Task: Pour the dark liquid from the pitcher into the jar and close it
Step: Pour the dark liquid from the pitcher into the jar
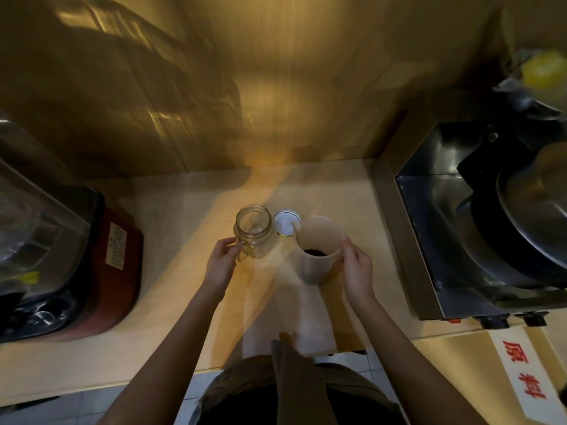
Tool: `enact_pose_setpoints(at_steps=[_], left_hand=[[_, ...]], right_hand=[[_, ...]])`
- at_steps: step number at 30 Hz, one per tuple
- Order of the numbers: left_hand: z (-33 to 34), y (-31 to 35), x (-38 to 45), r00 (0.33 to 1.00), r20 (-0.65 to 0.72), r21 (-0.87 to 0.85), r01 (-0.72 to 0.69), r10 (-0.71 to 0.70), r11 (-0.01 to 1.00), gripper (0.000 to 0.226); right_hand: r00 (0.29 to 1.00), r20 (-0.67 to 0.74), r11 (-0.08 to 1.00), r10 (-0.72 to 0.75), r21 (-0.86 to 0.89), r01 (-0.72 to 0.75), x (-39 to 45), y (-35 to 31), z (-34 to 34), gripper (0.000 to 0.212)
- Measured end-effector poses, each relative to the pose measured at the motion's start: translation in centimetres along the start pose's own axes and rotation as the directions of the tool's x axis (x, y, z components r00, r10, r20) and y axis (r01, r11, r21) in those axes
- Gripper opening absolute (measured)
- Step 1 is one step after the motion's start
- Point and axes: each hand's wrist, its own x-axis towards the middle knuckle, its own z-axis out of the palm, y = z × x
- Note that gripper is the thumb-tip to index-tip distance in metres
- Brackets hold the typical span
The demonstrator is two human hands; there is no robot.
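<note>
An empty clear glass jar (254,230) with a side handle stands upright on the pale counter (184,271). My left hand (221,262) holds its handle from the left. Just right of the jar lies its round lid (285,223), pale inner face up. A translucent plastic pitcher (316,251) stands in front of the lid, with a little dark liquid at its bottom. My right hand (357,268) grips the pitcher's right side, thumb at the rim. Jar and pitcher stand a short gap apart.
A red-based blender (101,259) with a clear cover sits at the left. A steel appliance (478,228) with knobs and a metal bowl fills the right. A white label with red characters (524,375) lies at the front right. A golden wall rises behind.
</note>
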Motion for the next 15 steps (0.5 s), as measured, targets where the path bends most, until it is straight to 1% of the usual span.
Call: enact_pose_setpoints(at_steps=[2,3,6,9,11,15], left_hand=[[0.2,-0.3,0.1,0.996,-0.073,0.019,-0.047,0.048,0.999,0.015],[0.5,-0.4,0.2,0.992,-0.103,0.042,-0.074,0.078,0.996,0.016],[1.2,-0.6,0.3,0.98,-0.154,0.114,-0.108,0.125,0.988,0.035],[2.0,-0.7,0.8,0.98,-0.183,0.052,-0.075,0.083,0.996,0.052],[2.2,-0.9,1.4,0.982,-0.178,-0.017,-0.065,0.061,0.998,0.052],[2.6,-0.6,1.8,0.988,-0.149,-0.152,-0.065,0.042,0.986,0.045]], right_hand=[[1.0,-0.014,1.0,-0.004,0.03,0.005,0.7,-0.8,0.1,0.036],[1.0,-0.026,0.999,-0.017,0.039,0.018,1.0,-1.2,0.1,0.036],[0.996,-0.017,0.996,-0.092,0.019,0.092,1.7,-2.0,0.3,0.044],[0.991,-0.007,0.991,-0.13,-0.017,0.13,2.5,-2.1,0.8,0.047],[0.993,-0.017,0.993,-0.116,-0.027,0.116,2.8,-1.9,1.1,0.048],[0.998,-0.029,0.998,-0.053,0.042,0.054,3.3,-2.0,1.2,0.046]])
